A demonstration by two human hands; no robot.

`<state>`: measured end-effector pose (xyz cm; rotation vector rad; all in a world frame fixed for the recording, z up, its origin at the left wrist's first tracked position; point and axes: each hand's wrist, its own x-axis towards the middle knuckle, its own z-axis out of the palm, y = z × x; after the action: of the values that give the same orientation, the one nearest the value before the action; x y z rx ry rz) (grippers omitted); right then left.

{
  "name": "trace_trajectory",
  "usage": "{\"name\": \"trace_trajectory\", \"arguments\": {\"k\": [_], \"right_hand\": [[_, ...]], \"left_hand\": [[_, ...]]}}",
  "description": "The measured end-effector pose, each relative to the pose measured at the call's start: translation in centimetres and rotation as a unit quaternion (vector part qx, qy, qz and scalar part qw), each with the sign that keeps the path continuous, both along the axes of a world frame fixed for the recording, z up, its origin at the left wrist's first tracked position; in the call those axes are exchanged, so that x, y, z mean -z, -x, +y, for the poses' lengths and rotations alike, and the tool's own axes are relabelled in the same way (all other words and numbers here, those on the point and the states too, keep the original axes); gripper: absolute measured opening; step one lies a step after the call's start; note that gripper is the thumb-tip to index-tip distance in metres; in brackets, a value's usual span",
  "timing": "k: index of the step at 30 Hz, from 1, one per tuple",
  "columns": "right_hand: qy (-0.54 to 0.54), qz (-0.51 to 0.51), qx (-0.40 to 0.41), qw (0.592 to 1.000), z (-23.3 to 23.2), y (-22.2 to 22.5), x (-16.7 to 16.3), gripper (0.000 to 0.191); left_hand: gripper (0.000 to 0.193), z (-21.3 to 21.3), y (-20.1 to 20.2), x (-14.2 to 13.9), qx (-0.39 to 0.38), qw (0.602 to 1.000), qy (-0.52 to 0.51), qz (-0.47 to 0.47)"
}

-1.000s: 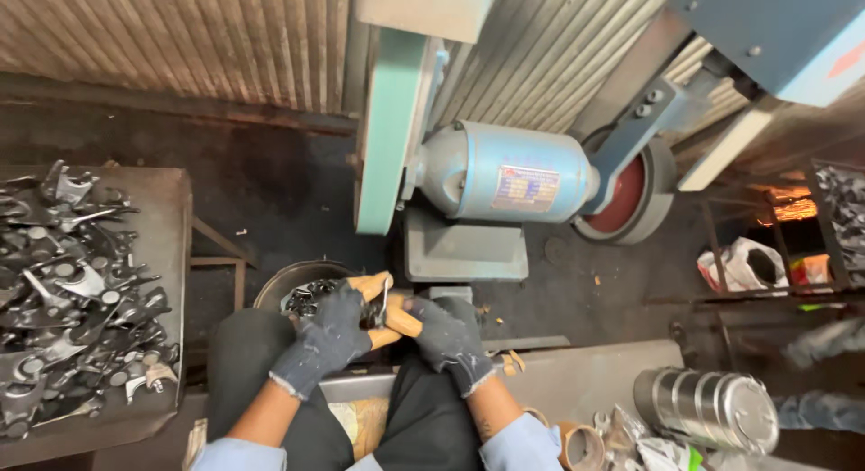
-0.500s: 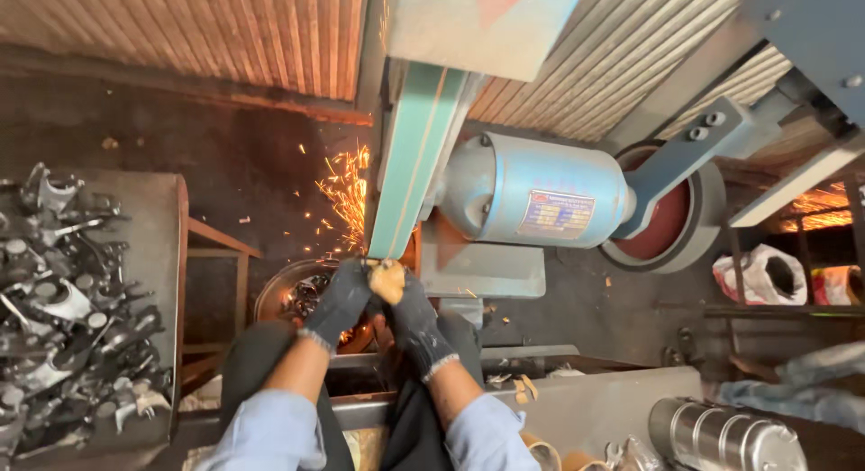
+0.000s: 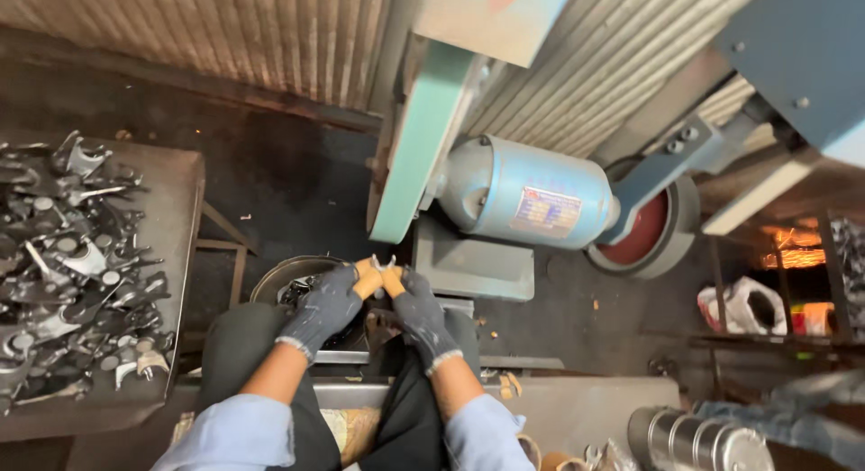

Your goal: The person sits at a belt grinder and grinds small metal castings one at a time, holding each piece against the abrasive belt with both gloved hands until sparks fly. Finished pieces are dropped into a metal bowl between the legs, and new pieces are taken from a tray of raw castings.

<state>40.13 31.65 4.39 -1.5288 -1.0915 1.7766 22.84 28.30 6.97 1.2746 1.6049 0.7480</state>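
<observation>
Two gloved hands meet at centre frame, just above our lap: our left hand [image 3: 326, 307] and right hand [image 3: 419, 311], both in dark speckled work gloves with orange fingertips, pale blue sleeves [image 3: 236, 430] showing below. Both are clenched together around a small metal part [image 3: 386, 265], pinched between the orange fingertips; only a bit of bright metal pokes out on top, so we can't tell its full shape. Part sits just below the lower end of the green sanding belt [image 3: 423, 142]; contact or a small gap, can't tell from this angle. Under the hands, partly hidden by the left glove, is a round metal bowl [image 3: 286, 277] with dark pieces in it. Our knees in dark trousers [image 3: 236, 345] flank the hands. Lower right, close to us, a shiny steel canister [image 3: 694, 439] lying near the frame edge, with a blurred blue-clad shape of another person just beside it. On our left, a metal table [image 3: 176, 255] piled with grey forged pieces [image 3: 68, 255], well apart from the hands. Beyond the hands, the belt rises tilted toward the top, with a light blue motor [image 3: 523, 192] just to its right on a grey base [image 3: 473, 264]. Further right, a red disc wheel [image 3: 641, 237] behind a blue arm. A white bag [image 3: 743, 304] lies on the dark floor at right. Farthest back, a corrugated metal wall [image 3: 270, 39].
</observation>
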Motion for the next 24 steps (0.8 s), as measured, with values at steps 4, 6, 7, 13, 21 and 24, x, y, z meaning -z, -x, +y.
{"name": "trace_trajectory", "arguments": {"k": [4,6,7,13,21,24], "right_hand": [[-0.089,-0.078,-0.056,0.991,2.5,1.5,1.4,0.029],[-0.097,-0.118,-0.043,0.987,3.1,1.3,1.5,0.029],[-0.130,-0.179,-0.050,0.974,3.2,0.9,1.5,0.030],[-0.018,0.061,0.099,0.993,1.9,-1.9,1.5,0.028],[-0.307,-0.083,0.016,0.948,2.8,0.5,0.7,0.034],[-0.315,-0.110,0.013,0.943,2.6,1.3,-0.2,0.036]], "left_hand": [[0.049,1.2,-0.3,3.3,-0.142,0.989,0.021,0.014],[0.047,2.0,-1.4,4.9,-0.138,0.989,0.011,0.060],[0.046,2.4,-2.0,5.6,-0.134,0.988,0.004,0.082],[0.033,2.4,-3.7,6.4,-0.053,0.984,-0.128,0.110],[0.030,2.5,-4.8,2.4,-0.159,0.875,-0.041,-0.455],[0.029,2.7,-5.3,1.2,-0.162,0.854,0.048,-0.492]]}}
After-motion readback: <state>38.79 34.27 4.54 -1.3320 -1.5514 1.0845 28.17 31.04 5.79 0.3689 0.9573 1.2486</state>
